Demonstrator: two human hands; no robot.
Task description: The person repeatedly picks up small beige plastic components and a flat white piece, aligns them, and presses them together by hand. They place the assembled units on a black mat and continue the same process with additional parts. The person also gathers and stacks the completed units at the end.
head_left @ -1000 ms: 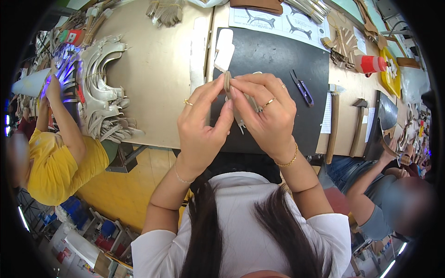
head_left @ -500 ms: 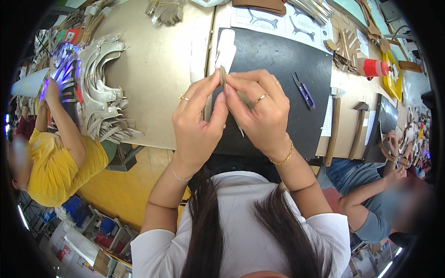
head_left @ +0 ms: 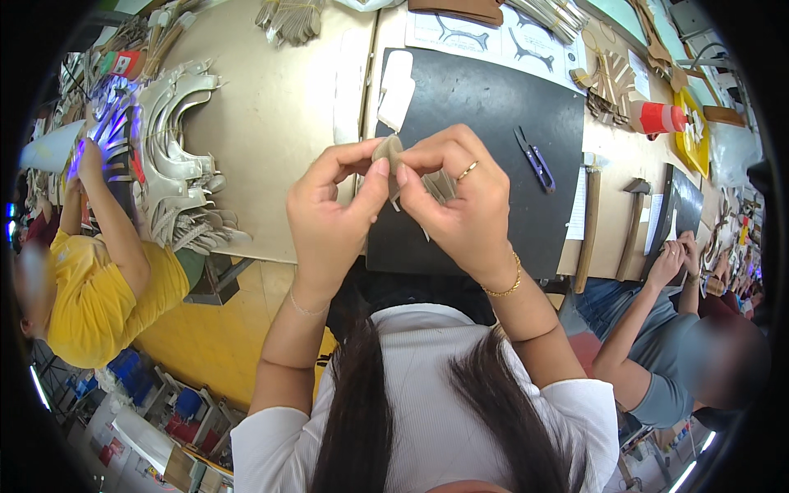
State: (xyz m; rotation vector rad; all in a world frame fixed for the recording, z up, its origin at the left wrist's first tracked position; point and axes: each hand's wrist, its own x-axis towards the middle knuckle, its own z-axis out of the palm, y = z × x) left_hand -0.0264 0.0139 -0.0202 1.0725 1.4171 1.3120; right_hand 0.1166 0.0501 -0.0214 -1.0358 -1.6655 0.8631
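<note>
A thin taupe strip with a rounded end point(head_left: 386, 149), leather-like, is pinched between my two hands above the black mat point(head_left: 477, 99). My left hand point(head_left: 330, 201) grips the rounded end between thumb and forefinger. My right hand point(head_left: 463, 197) is closed on the same strip just beside it, and a taupe length of it shows behind the fingers. Part of the strip is hidden by my fingers. White rounded strips point(head_left: 398, 89) lie just beyond my hands at the mat's left edge. Purple-handled thread snips point(head_left: 536, 160) rest on the mat to the right.
Two hammers point(head_left: 588, 230) point(head_left: 634, 226) lie right of the mat. A red-and-white bottle point(head_left: 657, 117) and a yellow tray point(head_left: 693, 135) stand far right. Silvery curved straps point(head_left: 177, 140) are piled at left. Co-workers sit on both sides, one in a yellow shirt point(head_left: 115, 304).
My hands have shifted slightly apart and turned the strip, so its rounded face now shows instead of its edge. The right co-worker's hands have come together lower on their black board.
</note>
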